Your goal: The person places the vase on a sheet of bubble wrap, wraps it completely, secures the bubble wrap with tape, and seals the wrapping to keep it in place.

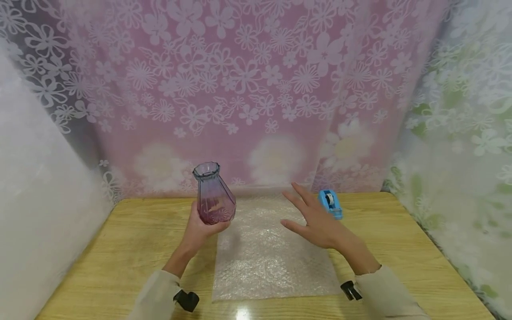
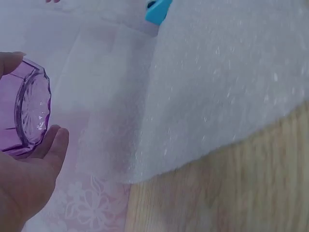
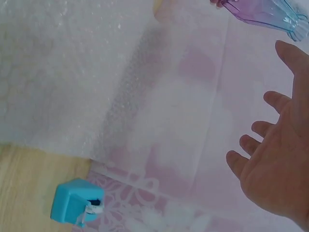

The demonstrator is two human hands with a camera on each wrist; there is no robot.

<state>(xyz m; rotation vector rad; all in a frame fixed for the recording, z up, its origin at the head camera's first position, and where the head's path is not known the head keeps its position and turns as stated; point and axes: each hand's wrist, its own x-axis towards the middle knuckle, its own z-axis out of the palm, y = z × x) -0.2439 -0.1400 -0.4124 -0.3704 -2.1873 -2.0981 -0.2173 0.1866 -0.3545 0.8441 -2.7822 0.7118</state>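
A faceted glass vase, purple at the base and bluish at the rim, is gripped low down by my left hand above the table's left half. It leans slightly, mouth up. In the left wrist view the purple base of the vase shows between thumb and fingers. My right hand hovers over the right part of a bubble wrap sheet, fingers spread and holding nothing. The right wrist view shows that hand apart from the vase.
A blue tape dispenser stands at the back right of the wooden table, beside the bubble wrap. Behind the table hangs a pink flowered curtain, and pale sheets hang at both sides.
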